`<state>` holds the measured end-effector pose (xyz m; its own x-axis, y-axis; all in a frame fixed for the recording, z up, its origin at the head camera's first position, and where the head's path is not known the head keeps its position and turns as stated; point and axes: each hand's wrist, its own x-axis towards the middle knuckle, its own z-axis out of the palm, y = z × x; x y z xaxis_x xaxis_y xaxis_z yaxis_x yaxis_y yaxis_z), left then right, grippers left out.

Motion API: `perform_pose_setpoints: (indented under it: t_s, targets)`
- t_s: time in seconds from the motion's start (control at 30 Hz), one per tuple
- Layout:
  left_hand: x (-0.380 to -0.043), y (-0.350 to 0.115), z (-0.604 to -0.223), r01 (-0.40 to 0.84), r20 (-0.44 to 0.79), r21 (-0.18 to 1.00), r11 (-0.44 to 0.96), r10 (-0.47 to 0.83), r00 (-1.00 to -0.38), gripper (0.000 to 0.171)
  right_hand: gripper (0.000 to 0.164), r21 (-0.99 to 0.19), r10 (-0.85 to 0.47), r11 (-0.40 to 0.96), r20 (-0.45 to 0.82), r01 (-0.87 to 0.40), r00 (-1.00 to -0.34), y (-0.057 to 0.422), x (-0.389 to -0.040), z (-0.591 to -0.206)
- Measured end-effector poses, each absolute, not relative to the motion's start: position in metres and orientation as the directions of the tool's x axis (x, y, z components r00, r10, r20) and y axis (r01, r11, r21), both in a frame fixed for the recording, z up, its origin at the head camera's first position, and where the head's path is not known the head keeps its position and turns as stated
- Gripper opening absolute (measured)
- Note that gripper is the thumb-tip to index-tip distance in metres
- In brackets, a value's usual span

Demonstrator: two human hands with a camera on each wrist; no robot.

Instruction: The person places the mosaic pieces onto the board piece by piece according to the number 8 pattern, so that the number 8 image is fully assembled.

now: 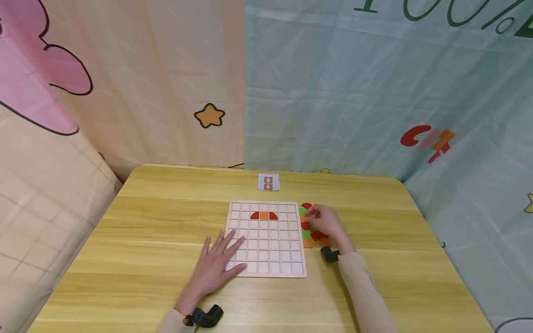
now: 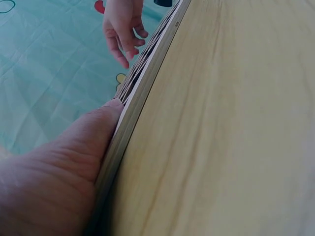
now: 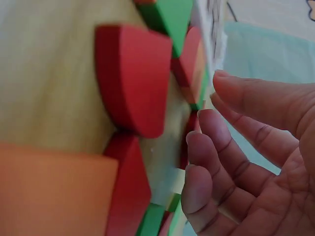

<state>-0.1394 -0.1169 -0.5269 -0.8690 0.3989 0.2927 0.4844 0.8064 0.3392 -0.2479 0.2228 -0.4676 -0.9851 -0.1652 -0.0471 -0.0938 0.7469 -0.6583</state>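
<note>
My left hand [image 1: 214, 266] rests with spread fingers on the left side of a white gridded board [image 1: 275, 254]. In the left wrist view its thumb [image 2: 93, 128] lies along the board's edge. Near the board's top, an orange square block [image 1: 264, 215] sits between a red quarter-round block [image 1: 255, 216] and another red one [image 1: 273, 216]. Over the loose blocks at the board's right side hovers my right hand [image 1: 326, 221], fingers loosely bent. The right wrist view shows nothing between its thumb and fingers, with a red rounded block [image 3: 142, 81] nearby.
Green block [image 1: 306, 234], orange block [image 1: 307, 243] and several red ones lie along the board's right edge. A small pattern card [image 1: 268, 181] lies behind the board. Printed curtains [image 1: 316, 101] hang beyond the wooden table [image 1: 166, 222].
</note>
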Motion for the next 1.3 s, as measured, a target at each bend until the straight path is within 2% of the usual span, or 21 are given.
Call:
perform_pose_setpoints:
  t_s: [0.13,0.33,0.67,1.07,1.2,1.3]
  targets:
    - [-0.14,-0.117,-0.527,0.485,0.289,0.334,0.808,0.402,-0.869,0.067,0.02,-0.644,-0.197,0.754,-0.032,-0.131,-0.98,0.221,-0.262,-0.471]
    - [-0.14,-0.116,-0.526,0.486,0.293,0.335,0.808,0.4,-0.868,0.067,0.028,-0.668,-0.181,0.739,-0.074,-0.086,-0.981,0.22,-0.27,-0.473]
    - [-0.14,-0.117,-0.525,0.483,0.306,0.334,0.81,0.392,-0.868,0.067,0.024,-0.722,-0.166,0.691,-0.108,-0.037,-0.98,0.222,-0.272,-0.475]
    - [-0.139,-0.115,-0.527,0.482,0.293,0.328,0.812,0.398,-0.869,0.066,0.02,-0.815,-0.081,0.578,-0.021,-0.03,-0.997,0.218,-0.259,-0.471]
    - [-0.14,-0.116,-0.528,0.495,0.32,0.326,0.806,0.399,-0.86,0.066,0.018,-0.827,-0.105,0.559,0.009,-0.066,-0.994,0.197,-0.254,-0.467]
    - [-0.141,-0.116,-0.529,0.494,0.315,0.329,0.805,0.4,-0.861,0.066,0.015,-0.835,-0.192,0.54,-0.002,-0.103,-0.981,0.173,-0.252,-0.466]
